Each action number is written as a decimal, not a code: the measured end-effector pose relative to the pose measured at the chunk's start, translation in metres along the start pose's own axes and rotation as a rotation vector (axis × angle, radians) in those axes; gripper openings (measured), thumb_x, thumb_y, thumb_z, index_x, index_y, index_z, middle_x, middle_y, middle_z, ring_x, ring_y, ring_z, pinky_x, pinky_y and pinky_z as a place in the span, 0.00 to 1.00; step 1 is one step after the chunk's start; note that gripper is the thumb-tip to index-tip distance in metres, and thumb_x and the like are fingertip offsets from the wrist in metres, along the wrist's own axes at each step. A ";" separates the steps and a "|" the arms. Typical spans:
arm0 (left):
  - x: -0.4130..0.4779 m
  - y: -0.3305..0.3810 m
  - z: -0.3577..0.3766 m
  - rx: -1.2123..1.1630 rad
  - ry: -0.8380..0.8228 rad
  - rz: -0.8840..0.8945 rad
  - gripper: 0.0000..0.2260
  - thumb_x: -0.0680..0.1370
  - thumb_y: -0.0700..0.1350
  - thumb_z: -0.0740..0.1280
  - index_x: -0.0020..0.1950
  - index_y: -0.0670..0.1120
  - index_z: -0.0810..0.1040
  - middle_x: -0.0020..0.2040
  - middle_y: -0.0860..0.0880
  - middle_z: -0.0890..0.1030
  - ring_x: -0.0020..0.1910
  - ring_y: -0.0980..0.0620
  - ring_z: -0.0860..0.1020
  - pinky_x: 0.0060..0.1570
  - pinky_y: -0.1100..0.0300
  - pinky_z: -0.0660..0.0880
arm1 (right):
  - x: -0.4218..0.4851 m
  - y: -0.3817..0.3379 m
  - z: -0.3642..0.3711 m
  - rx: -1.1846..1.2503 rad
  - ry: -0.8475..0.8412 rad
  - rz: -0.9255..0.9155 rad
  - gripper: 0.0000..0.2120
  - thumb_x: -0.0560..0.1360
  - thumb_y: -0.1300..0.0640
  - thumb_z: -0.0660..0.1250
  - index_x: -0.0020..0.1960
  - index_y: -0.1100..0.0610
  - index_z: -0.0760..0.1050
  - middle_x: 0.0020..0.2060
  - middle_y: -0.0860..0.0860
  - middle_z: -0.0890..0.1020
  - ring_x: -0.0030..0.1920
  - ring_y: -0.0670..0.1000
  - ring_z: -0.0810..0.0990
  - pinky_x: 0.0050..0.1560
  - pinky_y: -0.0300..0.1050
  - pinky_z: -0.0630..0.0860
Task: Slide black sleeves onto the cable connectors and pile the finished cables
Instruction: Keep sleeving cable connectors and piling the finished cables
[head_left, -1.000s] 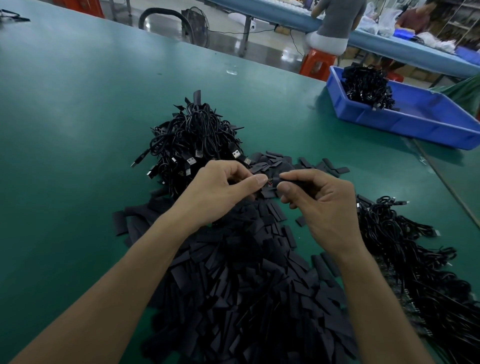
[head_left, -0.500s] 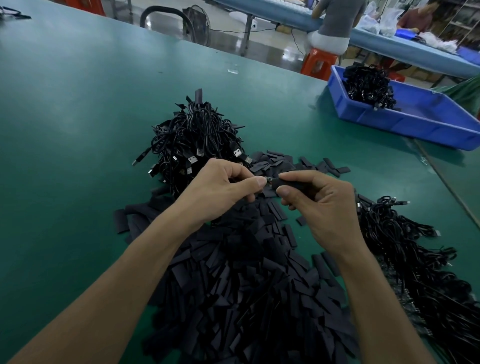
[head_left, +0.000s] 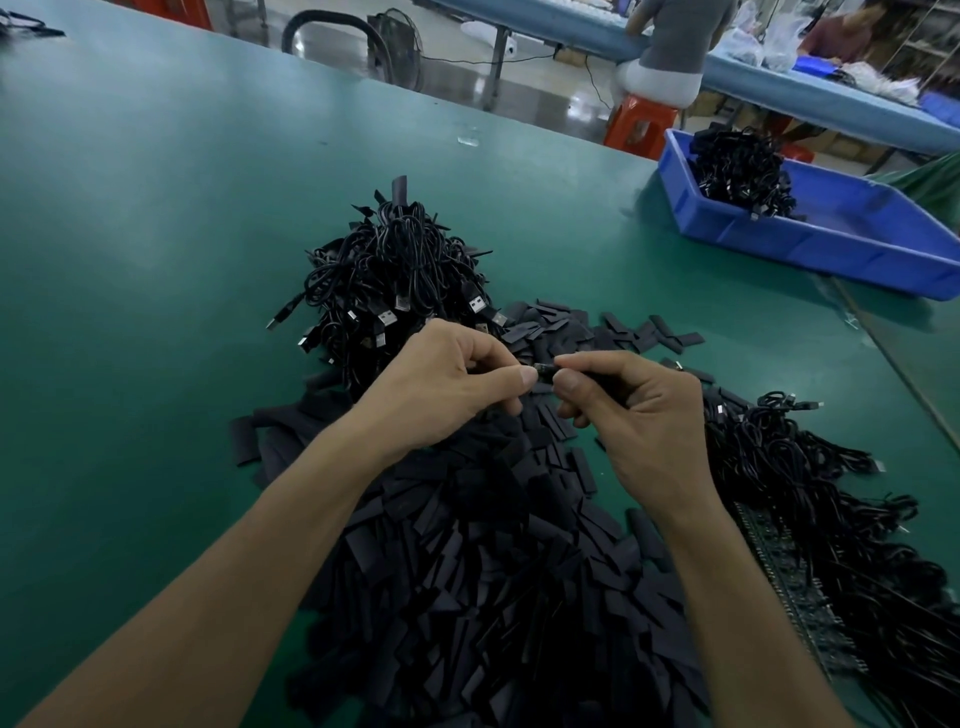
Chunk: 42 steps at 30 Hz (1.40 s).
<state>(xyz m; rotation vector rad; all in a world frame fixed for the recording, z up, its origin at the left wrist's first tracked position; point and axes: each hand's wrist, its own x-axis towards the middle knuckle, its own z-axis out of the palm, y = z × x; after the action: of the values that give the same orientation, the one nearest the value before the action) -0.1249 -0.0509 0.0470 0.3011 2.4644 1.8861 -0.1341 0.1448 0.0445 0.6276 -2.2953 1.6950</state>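
Over the sleeve heap (head_left: 493, 571), left hand (head_left: 441, 384) and right hand (head_left: 644, 415) both pinch the same cable connector (head_left: 545, 370) with curled fingers.

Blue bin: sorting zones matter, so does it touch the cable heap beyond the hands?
Apart: head view shows bare green table between blue bin and cable heap.

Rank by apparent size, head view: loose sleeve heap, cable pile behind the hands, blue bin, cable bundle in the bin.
1. loose sleeve heap
2-3. blue bin and cable pile: look alike; bin farther and cropped, unranked
4. cable bundle in the bin
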 end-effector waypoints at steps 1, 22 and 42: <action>0.000 0.000 0.000 0.001 -0.007 0.000 0.12 0.73 0.58 0.71 0.41 0.50 0.85 0.37 0.39 0.84 0.40 0.28 0.78 0.45 0.30 0.76 | 0.001 -0.001 0.000 -0.006 -0.019 0.002 0.07 0.72 0.52 0.72 0.50 0.49 0.83 0.36 0.45 0.86 0.35 0.46 0.84 0.38 0.33 0.77; 0.002 -0.003 0.021 -0.120 0.120 0.067 0.09 0.80 0.46 0.69 0.43 0.48 0.86 0.38 0.48 0.86 0.40 0.44 0.85 0.42 0.49 0.82 | -0.004 -0.010 0.039 0.184 0.414 0.016 0.18 0.75 0.61 0.74 0.59 0.43 0.78 0.43 0.43 0.87 0.43 0.44 0.85 0.46 0.34 0.79; 0.002 0.006 0.022 -0.224 0.210 0.090 0.07 0.81 0.41 0.68 0.45 0.43 0.85 0.37 0.49 0.86 0.37 0.57 0.83 0.38 0.67 0.76 | 0.004 -0.017 0.043 0.223 0.314 0.050 0.17 0.77 0.58 0.71 0.63 0.43 0.78 0.41 0.50 0.87 0.43 0.51 0.86 0.48 0.50 0.84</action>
<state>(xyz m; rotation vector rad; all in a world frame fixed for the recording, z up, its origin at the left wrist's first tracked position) -0.1227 -0.0278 0.0470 0.2204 2.3633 2.3168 -0.1267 0.0991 0.0474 0.3156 -1.9395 1.9329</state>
